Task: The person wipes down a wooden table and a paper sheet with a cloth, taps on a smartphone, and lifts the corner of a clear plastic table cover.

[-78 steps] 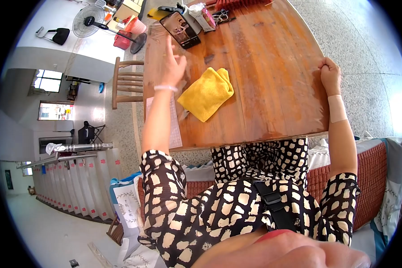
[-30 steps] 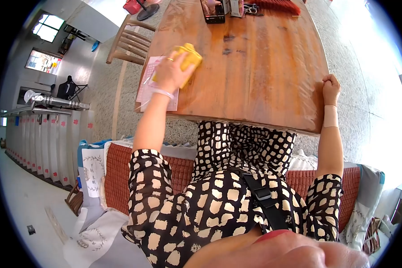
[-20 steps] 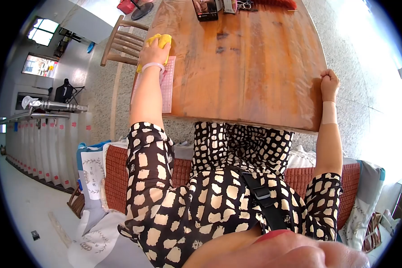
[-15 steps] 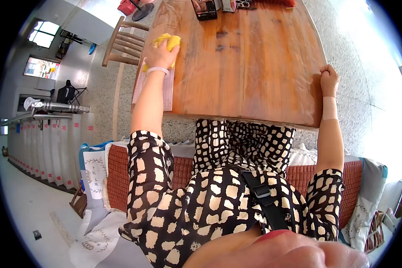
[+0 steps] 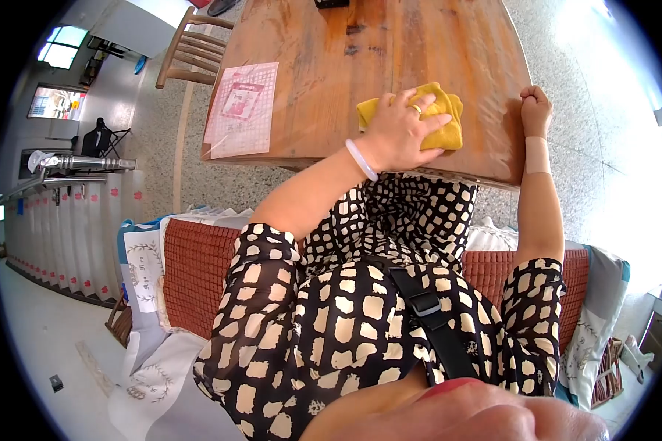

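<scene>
A folded yellow cloth lies on the wooden table near its front edge. My left hand presses down on it from above, fingers bent and spread over the fabric; a ring and a pale bangle show on this arm. At the table's right edge, my right hand is closed in a fist against the side, and a tan patch covers its wrist. Nothing shows in that fist. A pink checked sheet with a printed label lies at the table's left front corner.
Part of a black item shows at the far edge of the view. To the table's left stands a wooden chair. Behind my legs is a seat with reddish-brown woven pads. A railing with a curtain runs along the left.
My left hand has swept the yellow cloth from the table's left side rightward and nearer to me, uncovering the pink sheet. My right fist stays at the right edge. The view has shifted.
</scene>
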Demonstrator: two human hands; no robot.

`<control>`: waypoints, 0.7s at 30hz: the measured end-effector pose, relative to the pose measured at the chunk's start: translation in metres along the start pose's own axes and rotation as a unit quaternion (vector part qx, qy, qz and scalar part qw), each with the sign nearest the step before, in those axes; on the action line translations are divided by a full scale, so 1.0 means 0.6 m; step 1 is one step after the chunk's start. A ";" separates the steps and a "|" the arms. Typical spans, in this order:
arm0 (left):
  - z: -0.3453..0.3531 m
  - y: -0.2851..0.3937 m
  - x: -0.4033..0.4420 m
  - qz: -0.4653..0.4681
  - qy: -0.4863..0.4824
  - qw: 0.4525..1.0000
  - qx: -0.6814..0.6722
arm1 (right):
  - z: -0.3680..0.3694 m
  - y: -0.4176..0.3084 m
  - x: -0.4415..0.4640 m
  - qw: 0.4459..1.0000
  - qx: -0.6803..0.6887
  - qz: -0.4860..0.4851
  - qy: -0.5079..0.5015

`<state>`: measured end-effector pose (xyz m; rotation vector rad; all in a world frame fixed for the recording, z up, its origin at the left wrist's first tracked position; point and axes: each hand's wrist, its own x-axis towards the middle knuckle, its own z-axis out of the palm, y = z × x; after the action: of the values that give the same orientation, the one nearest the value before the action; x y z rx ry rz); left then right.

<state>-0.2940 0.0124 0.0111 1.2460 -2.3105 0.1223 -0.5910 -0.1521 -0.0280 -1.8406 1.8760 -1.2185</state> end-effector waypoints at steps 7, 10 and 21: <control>-0.043 -0.187 -0.009 -0.107 -0.043 0.993 -0.002 | 0.001 0.015 0.000 0.999 0.034 0.000 -0.014; -0.029 -0.303 -0.021 -0.184 0.025 0.979 0.085 | 0.003 0.010 -0.001 1.000 0.026 0.005 -0.012; 0.052 -0.174 0.195 -0.239 0.037 0.959 0.148 | -0.001 -0.010 0.005 0.999 -0.009 0.044 -0.016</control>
<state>-0.2751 -0.1459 0.0230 1.8798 -1.9088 0.3461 -0.5877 -0.1537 -0.0225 -1.7570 1.9337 -1.1399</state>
